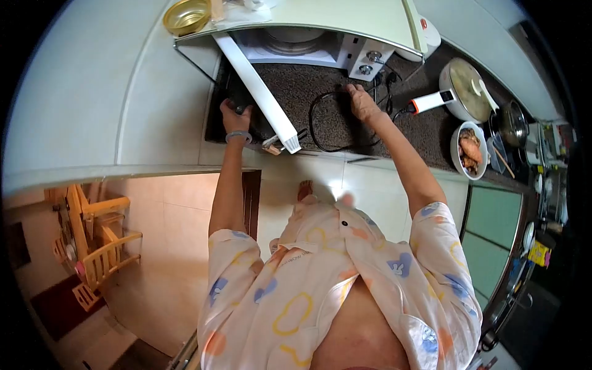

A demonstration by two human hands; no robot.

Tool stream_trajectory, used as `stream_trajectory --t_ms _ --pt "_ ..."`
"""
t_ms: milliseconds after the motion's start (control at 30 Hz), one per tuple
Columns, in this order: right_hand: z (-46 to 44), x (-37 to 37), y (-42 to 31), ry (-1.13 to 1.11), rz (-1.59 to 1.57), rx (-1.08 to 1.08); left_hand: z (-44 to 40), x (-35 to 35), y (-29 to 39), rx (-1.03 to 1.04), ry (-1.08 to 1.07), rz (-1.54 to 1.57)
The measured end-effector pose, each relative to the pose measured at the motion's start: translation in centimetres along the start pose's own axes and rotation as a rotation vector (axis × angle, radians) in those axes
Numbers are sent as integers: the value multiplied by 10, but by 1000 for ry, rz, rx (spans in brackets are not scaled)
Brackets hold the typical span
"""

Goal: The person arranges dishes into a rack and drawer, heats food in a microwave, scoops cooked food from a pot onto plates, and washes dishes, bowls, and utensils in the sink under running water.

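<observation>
My right hand [365, 105] pinches a black power cord [312, 117], which loops over the dark speckled countertop [283, 80]. On the far side of the open white microwave door [256, 92], my left hand [235, 118] curls around something small and dark that I cannot make out. A bracelet [238, 136] circles that wrist. The white microwave [364, 61], with two knobs on its front, stands under a pale green shelf [345, 15]. Its lit interior shows a round turntable [295, 46]. Part of the left fingers is hidden.
A white-handled electric pot [470, 92] with a ladle stands at the right, beside a bowl of food [470, 151]. A gold-coloured bowl [187, 16] sits on the shelf. A wooden high chair [102, 240] is at lower left.
</observation>
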State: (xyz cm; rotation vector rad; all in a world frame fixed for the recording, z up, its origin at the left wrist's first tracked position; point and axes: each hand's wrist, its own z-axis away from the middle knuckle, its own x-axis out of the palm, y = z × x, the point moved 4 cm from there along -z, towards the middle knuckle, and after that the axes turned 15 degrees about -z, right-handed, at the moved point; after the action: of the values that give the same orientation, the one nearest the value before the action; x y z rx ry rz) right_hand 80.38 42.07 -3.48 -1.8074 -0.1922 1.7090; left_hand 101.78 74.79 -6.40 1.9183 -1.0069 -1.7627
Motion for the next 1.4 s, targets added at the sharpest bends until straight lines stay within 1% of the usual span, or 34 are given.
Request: stream_trajectory --t_ms 67,100,133,167,200,233,267,300,333,400,433,467,500,533,567,600,633,667,700,733,767,800,833,900,933,1000,1067,1133,1200,1267,1300,1333,1400 --pt "13 -10 -12 98 -56 -71 -1 -6 6 -36 -44 -97" --pt "25 -13 -20 96 -57 -30 0 -9 9 -17 -10 -1" --pt "36 -22 -36 182 -127 -128 0 -9 6 6 -23 -35" --pt "48 -29 -51 275 -194 -229 4 -16 17 -10 -21 -62" --pt "61 -31 -60 280 -194 -199 11 -26 26 -22 -16 -92" --pt "75 -32 -70 287 -277 -181 16 -30 28 9 0 -11" --pt "89 -31 -80 295 -361 -167 25 -35 29 19 -19 -11" --pt "103 -29 -90 344 -415 -171 35 -42 27 -8 1 -12" --pt "117 -23 -94 334 -458 -128 45 -51 26 -36 25 -13" --pt "143 -6 -99 325 -524 -75 71 -57 5 -50 13 51" --pt "155 9 -98 296 -593 8 84 -62 -8 -70 14 114" --pt "166 27 -93 265 -662 89 101 -70 -12 -104 -16 127" --pt "174 53 -82 232 -762 122 121 -77 -13 -140 -44 140" --pt "182 68 -79 235 -765 125 140 -76 -24 -126 -102 125" --pt "189 85 -77 157 -873 222 158 -72 -36 -112 -156 111" --pt "195 105 -70 75 -978 316 178 -75 -22 11 -174 119" --pt "198 126 -62 27 -1033 364 195 -76 -11 101 -277 3" --pt "198 128 -66 26 -1041 358 209 -73 -3 252 -349 -12" --pt "194 128 -75 25 -1041 353 222 -83 32 274 -420 -24" --pt "192 125 -86 27 -1043 353 232 -82 47 421 -404 -23" --pt "184 112 -102 21 -1003 257 239 -86 70 479 -435 -44" --pt "174 101 -115 84 -952 154 243 -94 97 537 -467 -61" --pt "165 95 -128 145 -900 57 247 -100 112 544 -475 -65" --pt "150 93 -148 220 -756 -94 255 -113 133 601 -437 47" --pt "147 98 -157 226 -760 -90 260 -117 133 606 -442 44" --pt "142 112 -169 241 -834 -80 266 -130 125 518 -404 80" --pt "146 125 -180 278 -814 -97 273 -140 116 541 -391 44" --pt "158 138 -195 241 -750 -157 279 -144 100 461 -381 63" --pt "172 153 -203 224 -760 -133 281 -145 90 438 -406 54" --pt "184 173 -198 132 -992 15 276 -145 79 407 -400 15" --pt "189 196 -189 152 -911 62 270 -145 79 394 -394 18" --pt "192 216 -178 153 -917 73 263 -143 77 393 -405 14" --pt "196 260 -142 1 -1092 418 246 -140 73 462 -332 -87"
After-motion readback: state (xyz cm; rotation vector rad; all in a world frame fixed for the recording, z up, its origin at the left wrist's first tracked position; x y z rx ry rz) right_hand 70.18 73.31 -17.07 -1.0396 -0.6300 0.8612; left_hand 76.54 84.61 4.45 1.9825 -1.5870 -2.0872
